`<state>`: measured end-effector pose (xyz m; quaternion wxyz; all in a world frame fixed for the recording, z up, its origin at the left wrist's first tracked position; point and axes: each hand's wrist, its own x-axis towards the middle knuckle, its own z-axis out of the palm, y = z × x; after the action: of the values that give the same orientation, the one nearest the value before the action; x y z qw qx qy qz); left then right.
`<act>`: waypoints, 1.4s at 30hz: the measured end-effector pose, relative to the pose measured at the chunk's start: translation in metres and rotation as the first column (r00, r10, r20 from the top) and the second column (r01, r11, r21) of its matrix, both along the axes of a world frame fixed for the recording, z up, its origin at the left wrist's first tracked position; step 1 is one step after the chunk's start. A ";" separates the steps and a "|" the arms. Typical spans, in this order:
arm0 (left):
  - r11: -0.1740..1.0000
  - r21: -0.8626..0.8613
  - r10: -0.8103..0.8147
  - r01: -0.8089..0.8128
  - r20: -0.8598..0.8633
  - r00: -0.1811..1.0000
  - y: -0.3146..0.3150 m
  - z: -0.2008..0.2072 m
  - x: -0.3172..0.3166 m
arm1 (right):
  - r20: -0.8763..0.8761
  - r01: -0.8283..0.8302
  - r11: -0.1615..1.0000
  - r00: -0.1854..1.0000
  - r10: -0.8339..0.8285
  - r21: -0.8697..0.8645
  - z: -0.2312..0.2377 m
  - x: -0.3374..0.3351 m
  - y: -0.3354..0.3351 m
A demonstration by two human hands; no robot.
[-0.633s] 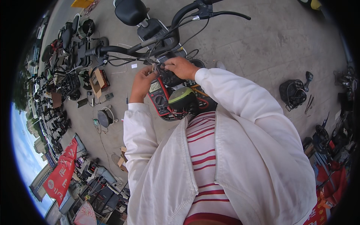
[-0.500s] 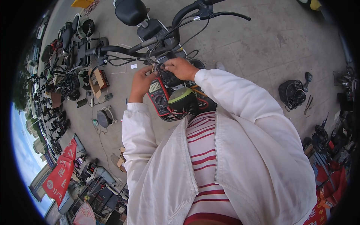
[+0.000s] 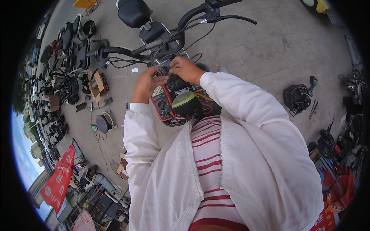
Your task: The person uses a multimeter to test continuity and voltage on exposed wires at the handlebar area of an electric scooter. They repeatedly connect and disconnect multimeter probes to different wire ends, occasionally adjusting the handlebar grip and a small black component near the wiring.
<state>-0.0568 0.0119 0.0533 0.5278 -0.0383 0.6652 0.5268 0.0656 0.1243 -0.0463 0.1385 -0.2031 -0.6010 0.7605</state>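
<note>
Pinching thin wires (image 3: 159,70) between them, the left hand (image 3: 145,84) and right hand (image 3: 185,69) stayed closed above a red meter (image 3: 162,103), beneath the handlebar (image 3: 154,44).

We see grey paved ground (image 3: 269,50); black wire basket (image 3: 296,99) right of frame, round fan-like part (image 3: 103,123) left, cardboard scraps (image 3: 122,169) lower left.

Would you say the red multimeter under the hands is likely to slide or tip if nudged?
The multimeter probably stays put: it looks flat and lies wedged beside a green-topped part. Its casing looks rigid. Wires held by both hands could tug it.
</note>
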 end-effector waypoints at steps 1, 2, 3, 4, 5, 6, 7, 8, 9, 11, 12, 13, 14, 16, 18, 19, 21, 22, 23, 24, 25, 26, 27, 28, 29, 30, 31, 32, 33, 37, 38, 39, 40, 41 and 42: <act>1.000 -0.009 -0.008 0.008 -0.005 1.000 0.000 0.000 -0.001 | 0.015 -0.015 0.997 1.000 0.016 -0.074 0.005 0.002 0.003; 1.000 -0.019 -0.016 0.016 -0.010 1.000 -0.002 -0.001 -0.002 | 0.030 -0.028 0.989 0.999 0.033 -0.148 0.010 0.003 0.005; 0.999 -0.018 -0.034 0.034 -0.014 0.999 -0.002 -0.002 -0.003 | 0.029 -0.034 0.986 0.999 0.040 -0.161 0.011 0.005 0.008; 0.998 -0.017 -0.053 0.052 -0.019 0.998 -0.003 -0.003 -0.004 | 0.027 -0.041 0.984 0.999 0.046 -0.175 0.012 0.005 0.010; 0.997 -0.016 -0.071 0.070 -0.024 0.997 -0.004 -0.005 -0.005 | 0.026 -0.048 0.981 0.998 0.054 -0.188 0.013 0.005 0.013; 0.996 -0.013 -0.092 0.092 -0.025 0.995 -0.005 -0.007 -0.007 | 0.044 -0.067 0.980 0.996 0.077 -0.187 0.013 0.006 0.016; 0.994 -0.011 -0.113 0.113 -0.026 0.993 -0.007 -0.009 -0.009 | 0.062 -0.086 0.979 0.993 0.100 -0.187 0.014 0.006 0.019; 0.991 -0.008 -0.134 0.134 -0.027 0.991 -0.009 -0.011 -0.010 | 0.081 -0.106 0.977 0.989 0.123 -0.187 0.015 0.007 0.020; 0.990 -0.014 -0.138 0.138 -0.028 0.990 -0.010 -0.013 -0.011 | 0.086 -0.108 0.977 0.988 0.125 -0.181 0.016 0.007 0.021; 0.989 -0.025 -0.145 0.145 -0.030 0.989 -0.012 -0.015 -0.012 | 0.095 -0.113 0.979 0.987 0.130 -0.169 0.019 0.007 0.021; 0.988 -0.031 -0.149 0.148 -0.030 0.988 -0.011 -0.015 -0.012 | 0.095 -0.115 0.979 0.987 0.132 -0.167 0.019 0.007 0.021; 0.988 -0.036 -0.153 0.152 -0.029 0.988 -0.011 -0.014 -0.012 | 0.095 -0.117 0.980 0.986 0.134 -0.164 0.018 0.007 0.021; 0.987 -0.041 -0.156 0.155 -0.029 0.987 -0.010 -0.013 -0.011 | 0.095 -0.119 0.980 0.986 0.136 -0.161 0.018 0.007 0.021; 0.986 -0.036 -0.166 0.165 -0.034 0.985 -0.010 -0.011 -0.010 | 0.092 -0.124 0.978 0.986 0.141 -0.167 0.019 0.007 0.020; 0.984 -0.036 -0.175 0.173 -0.041 0.984 -0.011 -0.011 -0.009 | 0.090 -0.127 0.976 0.986 0.144 -0.175 0.020 0.006 0.020; 0.984 -0.037 -0.178 0.177 -0.045 0.983 -0.011 -0.013 -0.010 | 0.088 -0.127 0.976 0.986 0.144 -0.180 0.021 0.006 0.019; 0.982 -0.034 -0.189 0.187 -0.051 0.981 -0.012 -0.013 -0.010 | 0.078 -0.110 0.977 0.989 0.126 -0.183 0.021 0.005 0.018; 0.981 -0.029 -0.196 0.194 -0.053 0.979 -0.011 -0.012 -0.010 | 0.068 -0.093 0.979 0.992 0.107 -0.183 0.020 0.005 0.017; 0.979 -0.024 -0.203 0.202 -0.055 0.978 -0.011 -0.012 -0.010 | 0.059 -0.075 0.980 0.994 0.087 -0.182 0.019 0.004 0.016; 0.979 -0.024 -0.203 0.202 -0.058 0.977 -0.011 -0.011 -0.009 | 0.058 -0.075 0.981 0.995 0.086 -0.181 0.019 0.004 0.016; 0.979 -0.025 -0.204 0.203 -0.061 0.977 -0.010 -0.009 -0.008 | 0.058 -0.073 0.981 0.995 0.085 -0.180 0.019 0.003 0.015; 0.979 -0.025 -0.205 0.203 -0.065 0.977 -0.010 -0.008 -0.008 | 0.057 -0.072 0.981 0.995 0.084 -0.179 0.019 0.003 0.015; 0.979 -0.033 -0.202 0.200 -0.073 0.977 -0.010 -0.009 -0.008 | 0.057 -0.073 0.981 0.995 0.085 -0.178 0.020 0.003 0.014; 0.980 -0.041 -0.199 0.196 -0.080 0.977 -0.011 -0.009 -0.008 | 0.058 -0.074 0.981 0.995 0.086 -0.177 0.020 0.003 0.014; 0.980 -0.049 -0.196 0.192 -0.088 0.977 -0.011 -0.010 -0.008 | 0.058 -0.075 0.982 0.995 0.087 -0.175 0.020 0.003 0.014; 0.980 -0.041 -0.198 0.195 -0.100 0.975 -0.012 -0.013 -0.009 | 0.058 -0.079 0.982 0.994 0.090 -0.174 0.021 0.004 0.013; 0.980 -0.033 -0.200 0.198 -0.112 0.973 -0.012 -0.015 -0.010 | 0.059 -0.083 0.982 0.994 0.094 -0.172 0.023 0.004 0.013; 0.979 -0.025 -0.202 0.200 -0.124 0.971 -0.013 -0.018 -0.011 | 0.059 -0.087 0.982 0.993 0.098 -0.170 0.024 0.004 0.013; 0.980 -0.041 -0.200 0.196 -0.156 0.967 -0.012 -0.017 -0.009 | 0.059 -0.086 0.984 0.994 0.097 -0.157 0.022 0.004 0.013; 0.981 -0.096 -0.188 0.169 -0.263 0.946 -0.007 -0.016 -0.003 | 0.052 -0.096 0.988 0.993 0.103 -0.124 0.019 0.004 0.012; 0.981 -0.107 -0.185 0.160 -0.284 0.941 -0.007 -0.016 -0.002 | 0.048 -0.102 0.987 0.993 0.108 -0.121 0.019 0.004 0.012; 0.982 -0.114 -0.179 0.152 -0.286 0.941 -0.006 -0.015 -0.001 | 0.052 -0.105 0.988 0.992 0.111 -0.109 0.020 0.004 0.012; 0.982 -0.121 -0.172 0.143 -0.289 0.942 -0.005 -0.014 0.000 | 0.056 -0.108 0.989 0.992 0.114 -0.097 0.021 0.005 0.011; 0.983 -0.129 -0.166 0.133 -0.292 0.942 -0.004 -0.013 0.001 | 0.060 -0.111 0.990 0.991 0.117 -0.085 0.021 0.005 0.011; 0.982 -0.132 -0.168 0.134 -0.294 0.941 -0.003 -0.011 0.002 | 0.060 -0.110 0.990 0.991 0.116 -0.082 0.021 0.005 0.011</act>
<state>-0.0548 0.0089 0.0422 0.4551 0.0652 0.7675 0.4467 0.0706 0.1350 -0.0250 0.0675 -0.1986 -0.5854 0.7831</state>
